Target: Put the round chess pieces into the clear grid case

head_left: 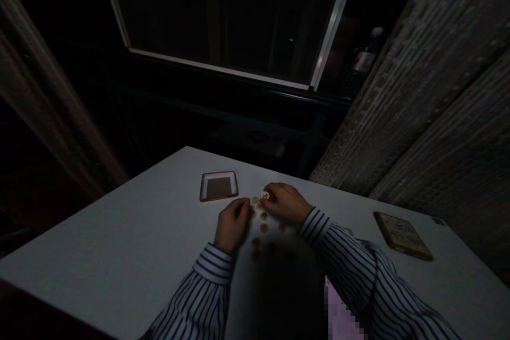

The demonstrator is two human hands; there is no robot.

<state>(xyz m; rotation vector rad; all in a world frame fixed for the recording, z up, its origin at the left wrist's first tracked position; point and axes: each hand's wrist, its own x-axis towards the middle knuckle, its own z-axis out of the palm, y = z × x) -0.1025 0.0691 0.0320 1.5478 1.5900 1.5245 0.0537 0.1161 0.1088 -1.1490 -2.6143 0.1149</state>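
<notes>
Between thumb and fingers, my right hand (pixel 287 201) pinches a round Chinese chess piece (pixel 265 196) whose dark character faces me, just above the table. My left hand (pixel 231 223) is closed, thumb against fingertips, at the left edge of the loose pieces; whatever it may hold is hidden. Several more round pieces lie between and below the hands, among them a chess piece with a dark mark (pixel 263 216) and a reddish chess piece (pixel 282 227). Those nearest me sit in deep shadow and are hard to make out.
A shallow open box part (pixel 219 186) lies behind my left hand on the white table (pixel 119 244). At the right is a printed flat box (pixel 402 235). Curtains (pixel 398 90) hang on both sides, and a dark bottle (pixel 363 61) stands by the window frame.
</notes>
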